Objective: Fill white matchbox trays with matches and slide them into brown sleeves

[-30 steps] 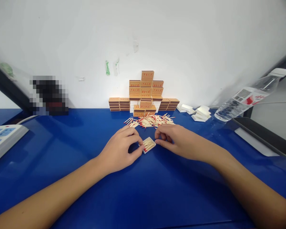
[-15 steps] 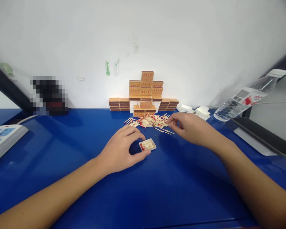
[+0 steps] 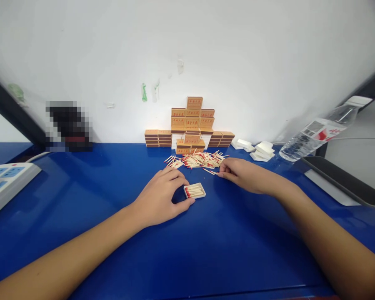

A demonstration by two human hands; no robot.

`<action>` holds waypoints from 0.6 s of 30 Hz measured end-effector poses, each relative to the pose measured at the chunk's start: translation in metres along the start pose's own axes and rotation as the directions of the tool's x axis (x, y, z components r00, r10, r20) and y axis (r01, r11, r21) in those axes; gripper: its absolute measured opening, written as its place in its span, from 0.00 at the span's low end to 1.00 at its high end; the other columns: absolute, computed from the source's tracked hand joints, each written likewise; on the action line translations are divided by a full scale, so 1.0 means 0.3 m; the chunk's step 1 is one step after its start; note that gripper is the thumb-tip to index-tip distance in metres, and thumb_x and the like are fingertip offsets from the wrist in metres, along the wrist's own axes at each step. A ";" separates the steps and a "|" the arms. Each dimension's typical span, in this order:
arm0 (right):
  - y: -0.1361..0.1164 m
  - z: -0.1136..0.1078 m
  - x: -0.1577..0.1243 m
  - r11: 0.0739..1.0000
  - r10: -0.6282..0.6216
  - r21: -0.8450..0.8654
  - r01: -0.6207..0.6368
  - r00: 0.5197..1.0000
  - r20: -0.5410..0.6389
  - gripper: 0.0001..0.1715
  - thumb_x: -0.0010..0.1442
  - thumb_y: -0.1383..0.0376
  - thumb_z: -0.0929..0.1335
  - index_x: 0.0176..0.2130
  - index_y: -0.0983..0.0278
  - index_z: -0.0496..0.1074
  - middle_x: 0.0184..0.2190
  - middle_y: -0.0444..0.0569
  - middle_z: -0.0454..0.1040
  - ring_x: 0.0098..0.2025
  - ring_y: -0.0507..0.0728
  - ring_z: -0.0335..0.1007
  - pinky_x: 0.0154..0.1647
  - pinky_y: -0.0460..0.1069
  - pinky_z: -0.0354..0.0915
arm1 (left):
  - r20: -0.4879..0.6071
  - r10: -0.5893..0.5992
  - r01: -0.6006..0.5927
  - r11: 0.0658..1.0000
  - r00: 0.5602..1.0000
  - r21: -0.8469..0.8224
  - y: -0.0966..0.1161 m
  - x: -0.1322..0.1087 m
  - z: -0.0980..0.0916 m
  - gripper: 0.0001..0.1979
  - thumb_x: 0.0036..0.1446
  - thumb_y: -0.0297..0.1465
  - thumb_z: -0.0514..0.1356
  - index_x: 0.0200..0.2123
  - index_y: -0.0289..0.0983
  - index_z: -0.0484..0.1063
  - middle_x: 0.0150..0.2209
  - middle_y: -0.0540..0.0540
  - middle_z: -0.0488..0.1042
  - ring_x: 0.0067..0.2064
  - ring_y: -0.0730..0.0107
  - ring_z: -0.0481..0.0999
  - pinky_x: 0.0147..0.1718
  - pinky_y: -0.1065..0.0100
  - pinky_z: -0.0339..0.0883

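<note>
A small white matchbox tray (image 3: 203, 192) holds a row of red-tipped matches (image 3: 195, 191). My left hand (image 3: 162, 193) curves round its left end, thumb and index fingertip at opposite sides of the tray. Behind it lies a loose heap of matches (image 3: 201, 159). My right hand (image 3: 237, 174) is at the heap's front right edge, its thumb and fingers pinched together at the end of a loose match (image 3: 210, 171). How many matches are in the pinch is hidden by the fingers.
Matchboxes (image 3: 193, 122) stand stacked against the wall behind the heap. White empty trays (image 3: 262, 151) lie to their right, with a tilted plastic bottle (image 3: 315, 131) and a dark flat object (image 3: 346, 182) farther right. A power strip (image 3: 14, 179) lies at left.
My right hand has come down and slightly left, from the heap's right side to the loose matches at its front. My left hand stays at the tray. The view has shifted slightly.
</note>
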State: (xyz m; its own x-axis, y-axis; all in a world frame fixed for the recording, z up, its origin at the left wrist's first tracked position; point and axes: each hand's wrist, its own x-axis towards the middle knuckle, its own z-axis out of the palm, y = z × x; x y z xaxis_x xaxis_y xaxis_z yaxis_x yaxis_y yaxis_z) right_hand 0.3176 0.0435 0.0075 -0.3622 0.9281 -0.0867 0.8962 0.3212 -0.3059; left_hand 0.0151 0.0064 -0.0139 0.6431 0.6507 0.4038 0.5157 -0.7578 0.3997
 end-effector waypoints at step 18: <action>-0.238 0.044 -0.086 0.943 -0.326 -0.096 0.319 0.943 -0.068 0.06 0.74 0.67 0.64 0.42 0.63 0.71 0.43 0.50 0.72 0.38 0.56 0.70 0.39 0.51 0.63 | 0.005 0.018 -0.018 1.000 1.000 0.007 0.012 0.002 0.005 0.11 0.64 0.37 0.67 0.46 0.39 0.77 0.46 0.45 0.79 0.49 0.57 0.75 0.54 0.52 0.70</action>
State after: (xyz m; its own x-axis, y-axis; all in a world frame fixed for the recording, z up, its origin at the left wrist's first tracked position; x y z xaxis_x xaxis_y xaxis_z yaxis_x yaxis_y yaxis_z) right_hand 0.2597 -0.0059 0.0192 -0.6162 0.7832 0.0823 0.7541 0.6170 -0.2250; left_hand 0.0183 0.0039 -0.0136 0.6551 0.6364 0.4071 0.5076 -0.7699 0.3868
